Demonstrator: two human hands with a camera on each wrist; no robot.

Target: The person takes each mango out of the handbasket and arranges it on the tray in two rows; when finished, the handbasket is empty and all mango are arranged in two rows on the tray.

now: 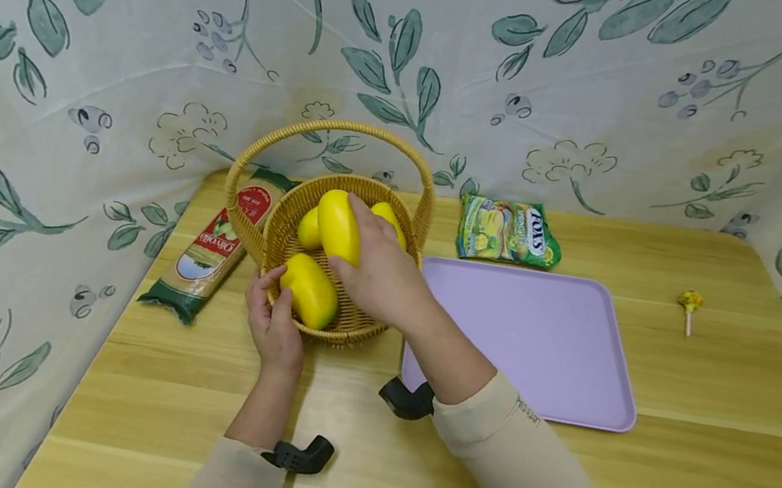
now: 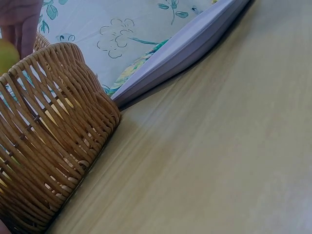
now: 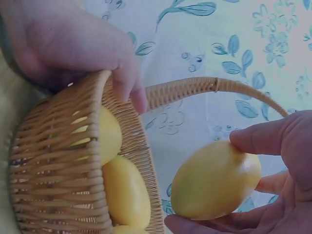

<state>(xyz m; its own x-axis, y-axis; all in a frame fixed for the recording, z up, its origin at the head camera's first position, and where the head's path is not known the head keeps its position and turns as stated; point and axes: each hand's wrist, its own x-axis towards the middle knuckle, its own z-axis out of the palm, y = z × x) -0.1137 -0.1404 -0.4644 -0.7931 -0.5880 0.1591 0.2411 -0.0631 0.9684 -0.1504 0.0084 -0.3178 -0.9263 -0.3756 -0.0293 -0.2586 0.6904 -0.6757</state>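
My right hand [image 1: 387,273] grips a yellow mango [image 1: 337,223] above the wicker basket [image 1: 269,238]. In the right wrist view, thumb and fingers hold this mango [image 3: 214,183] at one end, apart from the mangoes inside. My left hand [image 1: 277,337] holds the basket's front left rim, its fingers bent over the edge in the right wrist view. Inside the basket, a yellow mango [image 1: 310,291] lies at the front beside the left fingers. Behind the held one, two more mangoes are partly hidden, one at the left [image 1: 309,230] and one at the right [image 1: 390,223].
Left of the basket lies a long Olivoila packet [image 1: 216,247]. A lilac tray [image 1: 536,342] stands at its right, with a green Fox's candy bag [image 1: 509,232] behind the tray. Farther right is a yellow lollipop [image 1: 690,304]. The basket's tall handle [image 1: 336,126] arches over the back.
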